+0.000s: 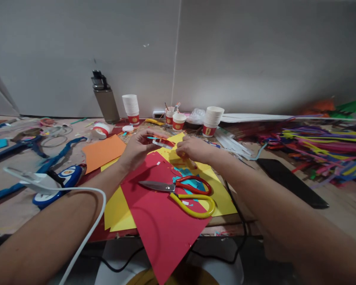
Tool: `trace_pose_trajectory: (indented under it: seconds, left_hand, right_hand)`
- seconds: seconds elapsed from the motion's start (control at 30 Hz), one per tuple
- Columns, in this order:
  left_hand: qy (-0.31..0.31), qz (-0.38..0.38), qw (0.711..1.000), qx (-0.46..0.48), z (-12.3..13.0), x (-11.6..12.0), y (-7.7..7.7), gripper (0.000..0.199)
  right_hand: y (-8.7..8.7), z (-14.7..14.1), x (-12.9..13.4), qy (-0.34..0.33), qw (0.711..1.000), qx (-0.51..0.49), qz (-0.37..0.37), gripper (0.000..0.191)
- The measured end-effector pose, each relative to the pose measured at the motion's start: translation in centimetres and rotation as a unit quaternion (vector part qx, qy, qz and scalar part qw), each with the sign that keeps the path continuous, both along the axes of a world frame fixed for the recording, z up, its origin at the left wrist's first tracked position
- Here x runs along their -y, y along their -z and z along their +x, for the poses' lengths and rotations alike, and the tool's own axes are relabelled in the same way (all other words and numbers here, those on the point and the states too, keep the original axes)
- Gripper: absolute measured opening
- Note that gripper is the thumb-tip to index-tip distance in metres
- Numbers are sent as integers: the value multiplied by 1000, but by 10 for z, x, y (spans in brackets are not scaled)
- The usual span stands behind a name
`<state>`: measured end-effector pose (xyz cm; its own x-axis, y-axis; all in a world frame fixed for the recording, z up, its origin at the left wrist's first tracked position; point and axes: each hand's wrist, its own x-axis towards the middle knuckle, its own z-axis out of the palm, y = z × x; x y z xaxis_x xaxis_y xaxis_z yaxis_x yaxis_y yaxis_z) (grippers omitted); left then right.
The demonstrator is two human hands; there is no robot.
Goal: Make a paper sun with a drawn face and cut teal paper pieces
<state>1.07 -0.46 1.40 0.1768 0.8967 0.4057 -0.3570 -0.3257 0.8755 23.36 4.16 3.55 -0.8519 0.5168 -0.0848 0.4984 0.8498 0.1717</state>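
My left hand (pixel 140 145) is closed around a small red-and-white piece (pixel 163 142) with a bit of cyan paper at its edge; its exact kind is unclear. Just to the right, my right hand (pixel 192 150) has its fingers curled together close to that piece, and what they pinch is hidden. Below both hands, scissors (pixel 172 187) with one red and one yellow handle lie on a red paper sheet (pixel 160 225). Cyan paper scraps (pixel 185 174) are scattered by the handles. Yellow sheets (pixel 222 198) lie under the red one, which overhangs the table's front edge.
At the back stand two stacks of paper cups (pixel 130 107) (pixel 213 120), a single cup (pixel 178 122) and a bottle (pixel 106 101). An orange sheet (pixel 103 154) and a blue tape dispenser (pixel 57 186) lie left. Right are a black phone (pixel 290 182) and colourful pipe cleaners (pixel 323 150). A white cable (pixel 102 213) crosses my left forearm.
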Motion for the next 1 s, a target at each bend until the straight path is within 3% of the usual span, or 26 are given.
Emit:
trace_pose_trajectory:
  seconds: [0.27, 0.4, 0.73, 1.0]
  left_hand:
    - [-13, 4, 1000, 0, -2, -4, 5, 29]
    - [-13, -1, 1000, 1, -1, -3, 6, 30]
    - [-20, -29, 999, -16, 1, 1, 3, 27]
    - [-19, -35, 999, -14, 2, 0, 5, 30]
  right_hand:
    - [-5, -1, -12, -53, 997, 47, -17, 17]
    - [-4, 6, -13, -65, 997, 21, -23, 15]
    - [3, 8, -29, -55, 995, 43, -72, 13]
    - [4, 13, -22, -33, 996, 18, -86, 15]
